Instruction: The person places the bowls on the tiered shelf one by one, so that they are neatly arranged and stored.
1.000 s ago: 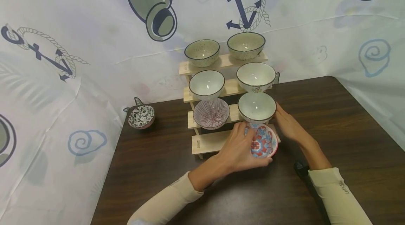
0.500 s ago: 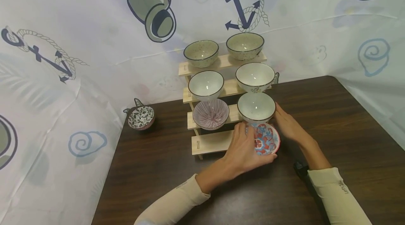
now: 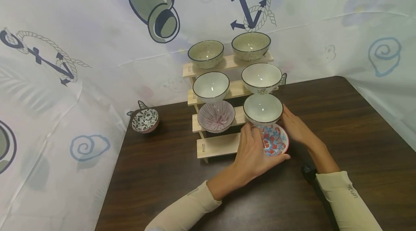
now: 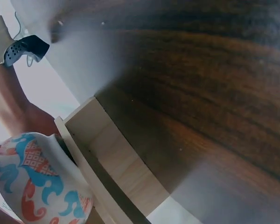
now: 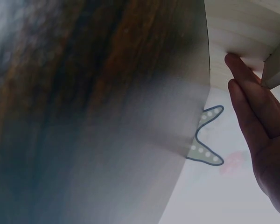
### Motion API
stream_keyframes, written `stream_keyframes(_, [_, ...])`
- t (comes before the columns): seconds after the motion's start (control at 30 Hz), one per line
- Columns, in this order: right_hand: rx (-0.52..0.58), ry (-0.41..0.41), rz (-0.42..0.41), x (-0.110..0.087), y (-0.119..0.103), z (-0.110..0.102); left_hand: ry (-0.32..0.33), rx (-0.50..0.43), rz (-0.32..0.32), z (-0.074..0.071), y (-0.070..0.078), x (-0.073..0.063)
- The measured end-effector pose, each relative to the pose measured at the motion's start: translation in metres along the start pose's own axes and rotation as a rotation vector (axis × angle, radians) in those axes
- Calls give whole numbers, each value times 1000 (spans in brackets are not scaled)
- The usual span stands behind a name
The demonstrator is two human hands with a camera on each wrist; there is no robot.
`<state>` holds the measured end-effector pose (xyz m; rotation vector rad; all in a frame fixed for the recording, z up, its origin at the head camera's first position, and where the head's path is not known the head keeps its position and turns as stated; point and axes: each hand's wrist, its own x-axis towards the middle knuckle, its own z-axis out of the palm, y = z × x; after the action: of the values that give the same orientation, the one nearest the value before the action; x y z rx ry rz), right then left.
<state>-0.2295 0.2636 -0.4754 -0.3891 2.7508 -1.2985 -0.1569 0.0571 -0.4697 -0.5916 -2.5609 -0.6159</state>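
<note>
On the right end of the lowest step of a wooden tiered stand (image 3: pixel 217 146) sits a small red, blue and white patterned bowl (image 3: pixel 275 140). My left hand (image 3: pixel 251 155) holds this bowl, thumb along its front rim and fingers over its left side. The left wrist view shows the patterned bowl (image 4: pixel 42 182) from outside, close above the step's front board. My right hand (image 3: pixel 297 126) rests against the stand's right side with fingers straight. In the right wrist view the fingertips of my right hand (image 5: pixel 266 121) touch the pale wood.
Directly above the patterned bowl stands a white bowl (image 3: pixel 263 109); left of that is a purple-striped bowl (image 3: pixel 216 116). White and speckled green bowls (image 3: pixel 251 46) fill the upper steps. A black-and-white leaf-patterned bowl (image 3: pixel 145 120) sits on the dark table (image 3: pixel 162 173), far left.
My left hand has moved slightly right and away from me with the patterned bowl, which now sits further back on the lowest step. The right hand has stayed in place.
</note>
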Motion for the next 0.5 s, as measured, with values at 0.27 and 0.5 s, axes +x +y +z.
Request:
stream_keyframes(0.27, [-7, -3, -10, 0, 0, 2, -3, -22, 16, -8, -8, -10])
stream_keyframes(0.5, [-4, -21, 8, 1, 0, -1, -30, -96, 68, -28, -17, -17])
